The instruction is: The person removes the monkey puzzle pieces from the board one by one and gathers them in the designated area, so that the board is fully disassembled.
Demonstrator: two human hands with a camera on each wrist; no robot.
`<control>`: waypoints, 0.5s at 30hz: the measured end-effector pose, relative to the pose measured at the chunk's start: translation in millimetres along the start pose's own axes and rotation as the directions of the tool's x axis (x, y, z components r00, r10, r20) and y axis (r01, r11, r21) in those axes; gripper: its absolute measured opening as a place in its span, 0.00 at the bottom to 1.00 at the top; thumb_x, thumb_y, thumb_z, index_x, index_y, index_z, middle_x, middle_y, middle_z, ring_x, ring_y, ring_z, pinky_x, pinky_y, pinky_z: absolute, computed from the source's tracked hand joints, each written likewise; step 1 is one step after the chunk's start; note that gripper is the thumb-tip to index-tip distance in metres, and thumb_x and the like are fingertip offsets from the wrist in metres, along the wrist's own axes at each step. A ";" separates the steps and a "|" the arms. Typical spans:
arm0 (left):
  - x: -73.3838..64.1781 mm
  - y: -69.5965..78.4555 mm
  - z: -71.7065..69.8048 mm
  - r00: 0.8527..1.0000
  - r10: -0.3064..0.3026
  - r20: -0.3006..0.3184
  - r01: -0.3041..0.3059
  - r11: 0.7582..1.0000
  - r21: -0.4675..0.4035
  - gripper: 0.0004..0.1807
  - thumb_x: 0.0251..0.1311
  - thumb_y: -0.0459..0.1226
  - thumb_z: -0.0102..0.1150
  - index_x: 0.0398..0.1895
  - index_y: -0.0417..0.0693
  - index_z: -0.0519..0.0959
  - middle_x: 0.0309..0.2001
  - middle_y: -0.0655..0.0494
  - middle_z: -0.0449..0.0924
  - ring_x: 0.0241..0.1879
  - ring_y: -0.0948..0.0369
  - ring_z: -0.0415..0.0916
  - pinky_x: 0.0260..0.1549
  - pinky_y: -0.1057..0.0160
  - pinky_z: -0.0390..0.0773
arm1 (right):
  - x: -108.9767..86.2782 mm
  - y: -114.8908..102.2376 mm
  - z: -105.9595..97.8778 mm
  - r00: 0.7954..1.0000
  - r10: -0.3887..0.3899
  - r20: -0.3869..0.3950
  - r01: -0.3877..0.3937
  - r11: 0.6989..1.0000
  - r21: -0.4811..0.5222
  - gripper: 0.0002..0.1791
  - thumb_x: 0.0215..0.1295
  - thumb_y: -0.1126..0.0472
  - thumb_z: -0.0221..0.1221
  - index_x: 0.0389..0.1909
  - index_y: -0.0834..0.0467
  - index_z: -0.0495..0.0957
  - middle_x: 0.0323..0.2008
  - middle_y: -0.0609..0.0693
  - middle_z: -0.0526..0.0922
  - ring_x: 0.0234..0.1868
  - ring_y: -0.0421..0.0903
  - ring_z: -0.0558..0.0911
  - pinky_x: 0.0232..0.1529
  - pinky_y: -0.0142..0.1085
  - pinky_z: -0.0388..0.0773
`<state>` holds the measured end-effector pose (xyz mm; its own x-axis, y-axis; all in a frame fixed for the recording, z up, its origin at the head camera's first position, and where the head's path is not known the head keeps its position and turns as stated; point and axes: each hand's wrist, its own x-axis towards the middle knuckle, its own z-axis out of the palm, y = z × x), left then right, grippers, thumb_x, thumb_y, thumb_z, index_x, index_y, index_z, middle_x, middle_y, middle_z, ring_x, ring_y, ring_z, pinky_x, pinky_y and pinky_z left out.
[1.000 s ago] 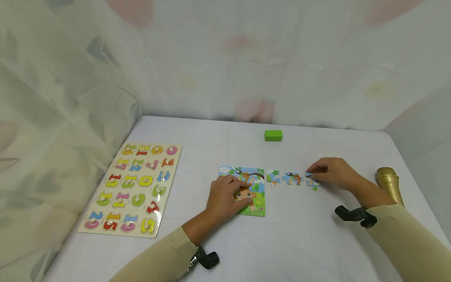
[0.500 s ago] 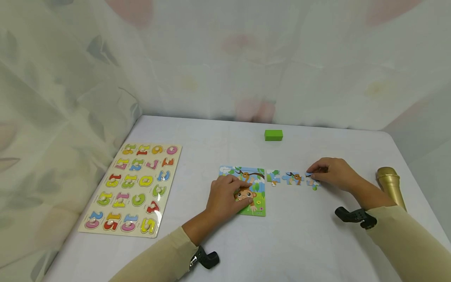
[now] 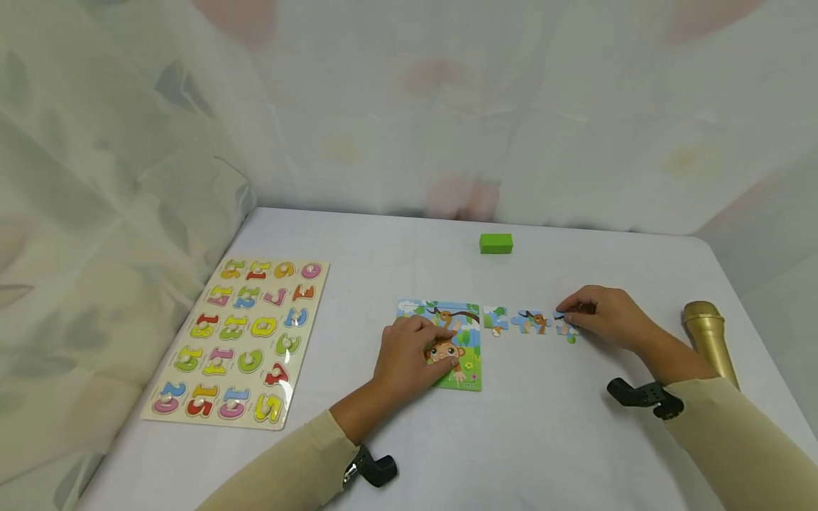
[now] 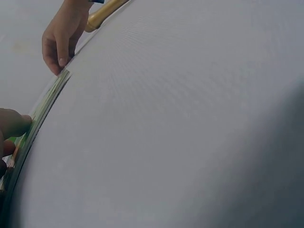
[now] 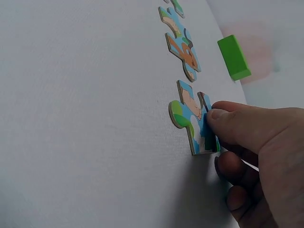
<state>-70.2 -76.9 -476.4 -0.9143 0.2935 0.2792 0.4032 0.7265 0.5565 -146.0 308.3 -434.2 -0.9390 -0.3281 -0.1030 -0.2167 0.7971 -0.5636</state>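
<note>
Right hand (image 3: 603, 316) pinches the end puzzle piece (image 5: 195, 124) by its edge, right of the monkey board (image 3: 471, 362); left hand (image 3: 405, 358) rests on this board, fingers loosely extended. Narrow gap separates the middle piece (image 3: 532, 323). White tabletop (image 3: 524, 447) stretches widely towards the person. Pinched piece shows blue, green, and one rounded knob.

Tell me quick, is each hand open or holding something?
Left hand: open, resting on the monkey puzzle.
Right hand: closed, pinching a puzzle piece.
</note>
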 end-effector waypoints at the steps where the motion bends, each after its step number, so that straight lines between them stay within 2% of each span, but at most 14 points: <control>1: -0.1 -0.2 0.3 1.000 0.001 0.000 -0.001 1.000 -0.003 0.22 0.56 0.53 0.80 0.54 0.62 0.91 0.45 0.65 0.81 0.48 0.58 0.74 0.47 0.51 0.68 | -0.5 0.0 -0.2 1.000 0.000 -0.002 0.000 1.000 -0.001 0.09 0.71 0.61 0.70 0.49 0.54 0.90 0.43 0.46 0.87 0.42 0.46 0.80 0.44 0.36 0.76; 11: -1.5 -3.3 2.6 0.998 0.042 -0.051 -0.044 0.998 -0.041 0.15 0.61 0.48 0.74 0.50 0.61 0.92 0.44 0.65 0.82 0.47 0.58 0.75 0.46 0.50 0.68 | -2.7 -3.9 -3.8 1.000 0.003 -0.008 -0.003 1.000 0.012 0.09 0.74 0.60 0.67 0.51 0.55 0.89 0.41 0.46 0.86 0.41 0.46 0.78 0.40 0.35 0.76; 15: -1.4 -4.7 1.2 0.996 0.042 -0.076 -0.049 0.995 -0.090 0.11 0.62 0.45 0.74 0.47 0.58 0.93 0.43 0.64 0.83 0.47 0.58 0.76 0.47 0.48 0.70 | -2.2 -8.0 -6.2 1.000 -0.011 -0.005 0.011 1.000 0.026 0.10 0.74 0.58 0.68 0.52 0.54 0.89 0.40 0.45 0.85 0.39 0.46 0.77 0.37 0.34 0.76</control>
<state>-70.8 -80.0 -480.3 -0.8909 0.2757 0.3609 0.4491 0.6527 0.6101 -143.8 305.8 -424.4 -0.9378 -0.3345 -0.0926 -0.2204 0.7800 -0.5857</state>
